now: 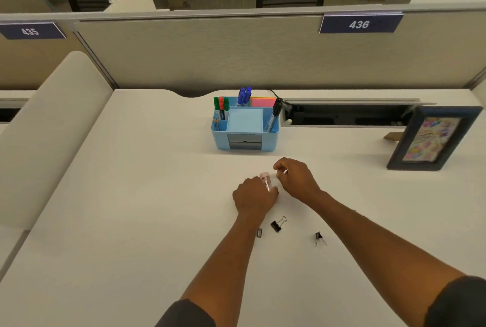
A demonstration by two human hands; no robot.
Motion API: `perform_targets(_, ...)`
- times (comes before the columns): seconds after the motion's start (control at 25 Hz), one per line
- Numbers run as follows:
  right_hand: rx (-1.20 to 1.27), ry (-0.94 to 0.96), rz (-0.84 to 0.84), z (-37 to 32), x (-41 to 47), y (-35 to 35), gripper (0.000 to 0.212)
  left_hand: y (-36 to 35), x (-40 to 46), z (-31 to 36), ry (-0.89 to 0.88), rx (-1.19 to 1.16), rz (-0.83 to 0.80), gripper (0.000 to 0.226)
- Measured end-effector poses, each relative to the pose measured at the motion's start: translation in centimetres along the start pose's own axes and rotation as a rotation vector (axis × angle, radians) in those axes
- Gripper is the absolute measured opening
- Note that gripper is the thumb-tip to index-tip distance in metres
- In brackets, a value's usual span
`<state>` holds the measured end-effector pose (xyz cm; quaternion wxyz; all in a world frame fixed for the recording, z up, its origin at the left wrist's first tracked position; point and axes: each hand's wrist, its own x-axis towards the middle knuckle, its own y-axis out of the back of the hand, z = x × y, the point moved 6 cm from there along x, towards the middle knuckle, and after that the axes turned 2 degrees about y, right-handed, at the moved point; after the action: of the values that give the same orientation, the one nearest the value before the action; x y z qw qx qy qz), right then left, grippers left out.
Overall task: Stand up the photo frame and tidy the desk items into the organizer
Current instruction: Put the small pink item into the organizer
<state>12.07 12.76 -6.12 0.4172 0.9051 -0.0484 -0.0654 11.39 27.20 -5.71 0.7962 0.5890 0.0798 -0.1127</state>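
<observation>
The left hand (254, 196) grips a small pale pink translucent tube-like item (266, 180), its fingers curled round the lower end so the top pokes out, tilted up and away from the person; the right hand (294, 178) sits just beside it with fingers curled, seemingly pinching something tiny, though what it holds is too small to tell; both hover low over the white surface (136, 195). The light blue plastic desk organizer (246, 126) stands straight ahead of the hands, farther from the person, already carrying green and orange markers (221, 108), blue pens (244, 95) and pink sticky notes (262, 101); its open middle compartment faces the left hand most directly, so a forward reach looks like the deciding move. Nearer the person lie three black binder clips, one (277, 224) just behind the left hand, one (259, 232) partly hidden by the forearm, one (319, 237) off to the right. The dark-framed photo frame (434, 140) already stands upright at the far right.
</observation>
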Motion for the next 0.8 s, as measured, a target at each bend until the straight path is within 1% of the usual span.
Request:
perform_targets(0.08, 0.021, -0.012, -0.028, 0.1, -0.2, -0.3, 0.018, -0.1, -0.2, 0.1, -0.022, 0.034, 0.008, 0.039)
perform_targets(0.2, 0.074, -0.053, -0.074, 0.2, -0.1, -0.7, 0.021, -0.2, -0.7, 0.3, -0.08, 0.124, 0.052, 0.039)
perform_targets(0.32, 0.128, -0.02, -0.05, -0.7, 0.4, -0.4, 0.018, 0.3, -0.9, -0.1, -0.11, 0.116, 0.117, 0.039)
perform_targets(0.48, 0.286, 0.007, -0.016, -3.0, 1.1, 0.4, 0.015, 1.9, -0.5, -1.2, -0.106, 0.017, 0.244, 0.035)
perform_targets(0.64, 0.275, 0.036, -0.014, -6.3, 2.5, 1.1, 0.023, 4.3, 0.4, -2.3, -0.116, -0.113, 0.365, 0.031)
perform_targets(0.72, 0.262, 0.08, 0.039, -8.4, 3.3, 2.2, 0.022, 5.9, 0.9, -2.8, -0.142, -0.16, 0.443, 0.032)
perform_targets(0.8, 0.279, 0.16, 0.124, -10.5, 4.2, 3.8, 0.02, 7.4, 1.7, -3.5, -0.116, -0.166, 0.502, 0.035)
